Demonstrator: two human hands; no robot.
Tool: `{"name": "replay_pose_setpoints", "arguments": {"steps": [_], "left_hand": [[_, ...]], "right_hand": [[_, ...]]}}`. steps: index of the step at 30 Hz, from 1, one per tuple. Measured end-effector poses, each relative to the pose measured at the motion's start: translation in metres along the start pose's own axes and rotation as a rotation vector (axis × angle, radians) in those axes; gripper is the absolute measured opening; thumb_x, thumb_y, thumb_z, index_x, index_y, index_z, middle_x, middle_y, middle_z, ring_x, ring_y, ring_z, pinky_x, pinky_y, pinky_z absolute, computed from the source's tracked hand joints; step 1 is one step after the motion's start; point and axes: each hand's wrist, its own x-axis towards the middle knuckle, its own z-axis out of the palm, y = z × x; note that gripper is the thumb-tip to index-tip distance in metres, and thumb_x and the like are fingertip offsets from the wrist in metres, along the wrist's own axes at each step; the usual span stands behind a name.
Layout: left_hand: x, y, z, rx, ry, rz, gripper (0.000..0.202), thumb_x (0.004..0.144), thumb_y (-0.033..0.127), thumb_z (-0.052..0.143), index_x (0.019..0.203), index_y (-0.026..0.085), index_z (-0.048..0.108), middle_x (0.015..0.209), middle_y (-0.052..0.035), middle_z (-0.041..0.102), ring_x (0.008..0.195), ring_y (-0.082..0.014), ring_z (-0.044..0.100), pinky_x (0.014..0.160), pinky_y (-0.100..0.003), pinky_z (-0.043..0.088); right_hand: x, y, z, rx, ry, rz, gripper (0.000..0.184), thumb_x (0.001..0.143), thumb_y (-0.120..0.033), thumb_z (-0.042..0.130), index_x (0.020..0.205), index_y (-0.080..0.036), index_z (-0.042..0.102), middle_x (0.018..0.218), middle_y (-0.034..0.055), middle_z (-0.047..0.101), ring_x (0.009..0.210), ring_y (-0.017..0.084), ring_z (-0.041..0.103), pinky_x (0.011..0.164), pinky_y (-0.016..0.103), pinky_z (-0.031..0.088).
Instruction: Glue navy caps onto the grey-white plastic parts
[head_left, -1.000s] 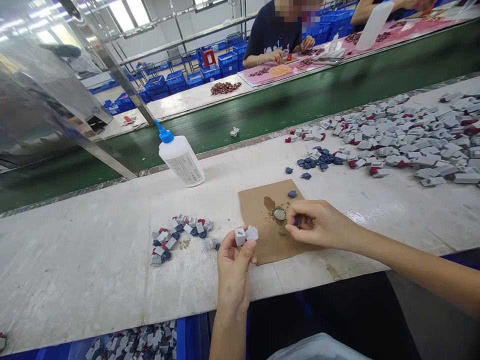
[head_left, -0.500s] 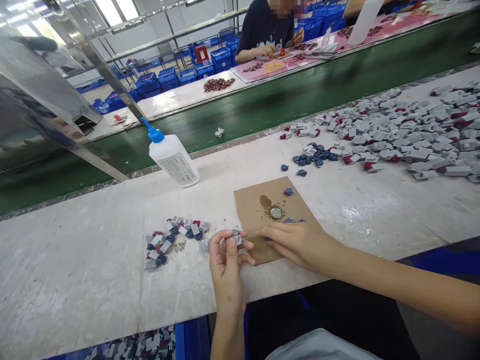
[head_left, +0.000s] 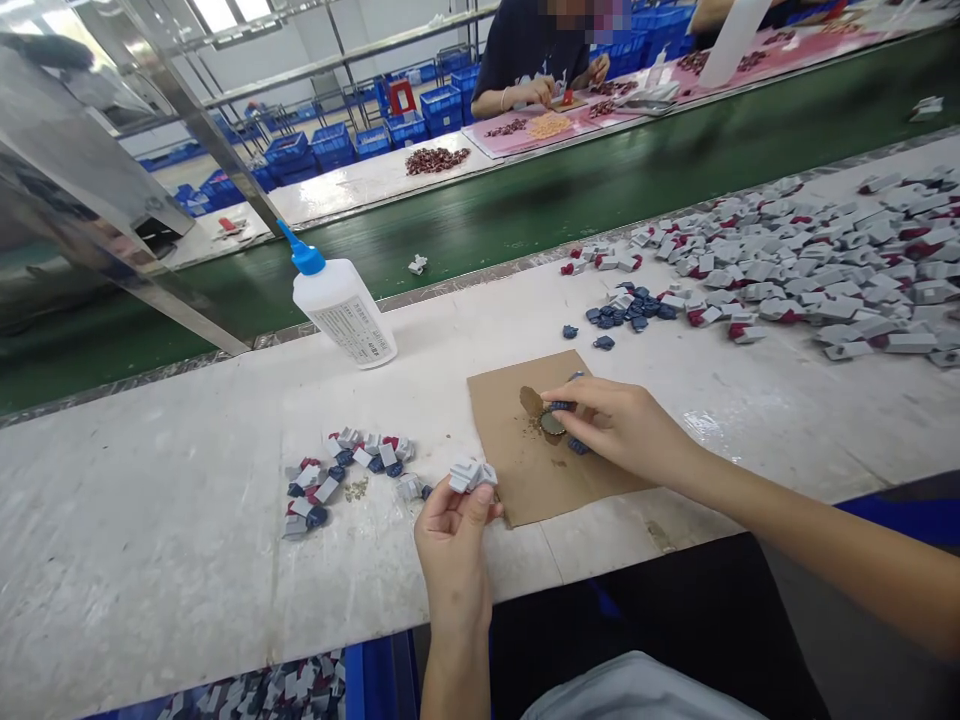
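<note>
Between the thumb and fingers of my left hand (head_left: pixel 456 535) is a small grey plastic part (head_left: pixel 471 474), held just off the left edge of a brown cardboard sheet (head_left: pixel 517 480). My right hand (head_left: pixel 611 420) pinches a small dark blue plastic part (head_left: pixel 562 406) over a round bottle cap (head_left: pixel 552 424) on the cardboard. The cap seems to hold a clear liquid. Beside the cap is a brown stain (head_left: pixel 531 400). Another dark blue piece (head_left: pixel 577 446) lies on the cardboard, partly under my right hand.
A white glue bottle (head_left: pixel 345 312) with a blue nozzle stands behind. Grey, red and blue assembled pieces (head_left: pixel 322 488) lie at left. Loose blue parts (head_left: pixel 630 308) and a large grey heap (head_left: pixel 825 260) lie at right. Beyond runs a green conveyor (head_left: pixel 480 225); a co-worker (head_left: pixel 532 60) sits across.
My right hand has moved up and away from the cardboard's lower part to the cap, now with a blue part. My left hand has turned the grey part upward. A piece on the belt shifted left.
</note>
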Motion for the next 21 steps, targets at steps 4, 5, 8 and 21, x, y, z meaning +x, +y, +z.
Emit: {"name": "replay_pose_setpoints", "arguments": {"steps": [4, 5, 8, 21], "left_hand": [[-0.003, 0.001, 0.000, 0.098, -0.024, 0.005, 0.027, 0.060, 0.028, 0.077, 0.084, 0.018, 0.072, 0.080, -0.0047, 0.072, 0.079, -0.0154, 0.066, 0.063, -0.020, 0.051], [-0.004, 0.000, -0.001, 0.121, -0.038, 0.008, 0.027, 0.061, 0.027, 0.076, 0.086, 0.018, 0.072, 0.081, -0.0049, 0.072, 0.081, -0.0156, 0.066, 0.065, -0.020, 0.051], [-0.004, -0.003, -0.002, 0.166, -0.079, 0.048, 0.026, 0.063, 0.025, 0.075, 0.088, 0.021, 0.071, 0.089, -0.0043, 0.072, 0.085, -0.0152, 0.065, 0.068, -0.020, 0.051], [-0.017, -0.005, 0.016, 0.077, -0.184, -0.026, 0.015, 0.058, 0.022, 0.078, 0.071, 0.019, 0.072, 0.066, -0.0003, 0.070, 0.063, -0.0110, 0.063, 0.061, -0.019, 0.049]], "right_hand": [[-0.003, -0.001, 0.000, -0.172, 0.010, 0.011, 0.025, 0.085, -0.025, 0.045, 0.103, -0.020, 0.062, 0.085, 0.0048, 0.069, 0.062, 0.016, 0.062, 0.059, 0.031, 0.051], [-0.003, 0.000, 0.000, -0.207, 0.012, -0.004, 0.025, 0.086, -0.025, 0.045, 0.104, -0.020, 0.062, 0.089, 0.0050, 0.069, 0.067, 0.017, 0.063, 0.060, 0.031, 0.051], [-0.003, 0.004, 0.001, -0.244, -0.009, -0.105, 0.023, 0.086, -0.022, 0.045, 0.100, -0.022, 0.063, 0.095, 0.0055, 0.068, 0.087, 0.022, 0.062, 0.069, 0.034, 0.052], [-0.007, -0.049, -0.025, 0.355, -0.058, 0.184, 0.019, 0.076, -0.035, 0.062, 0.086, -0.021, 0.070, 0.075, 0.0037, 0.068, 0.067, 0.017, 0.063, 0.056, 0.027, 0.052]]}}
